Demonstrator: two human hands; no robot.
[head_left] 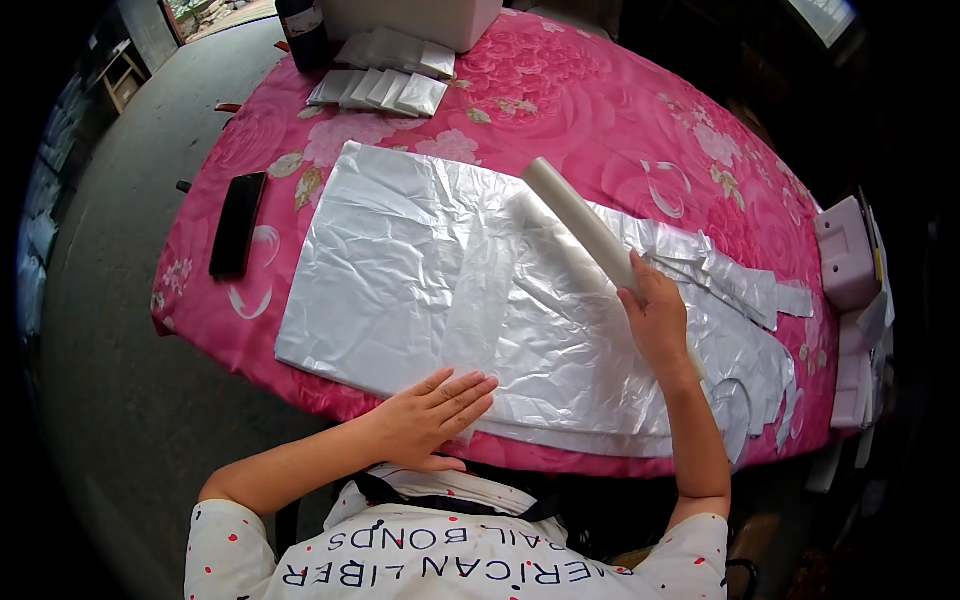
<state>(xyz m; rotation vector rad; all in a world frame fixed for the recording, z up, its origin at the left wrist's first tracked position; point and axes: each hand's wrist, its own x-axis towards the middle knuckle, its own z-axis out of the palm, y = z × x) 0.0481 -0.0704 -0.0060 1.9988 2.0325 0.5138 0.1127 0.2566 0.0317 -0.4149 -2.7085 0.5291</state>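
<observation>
A stack of thin, whitish plastic bags [375, 265] lies spread and wrinkled over the table, its handle-like ends fanned toward the right. Across it, slanting from the far middle to the near right, is a long pale tube [580, 218]. My right hand [657, 312] grips this tube near its middle, fingers and thumb around it; part of the tube is hidden behind the hand and wrist. At the stack's near edge, my left hand [435, 412] rests flat with fingers extended, holding nothing.
A pink flowered cloth [720, 150] covers the table. A black phone [238, 225] lies at left. Toward the back are folded plastic packets [385, 92], a dark bottle [303, 35] and a white box [410, 20]. White foam boxes [848, 255] stand beyond the right edge.
</observation>
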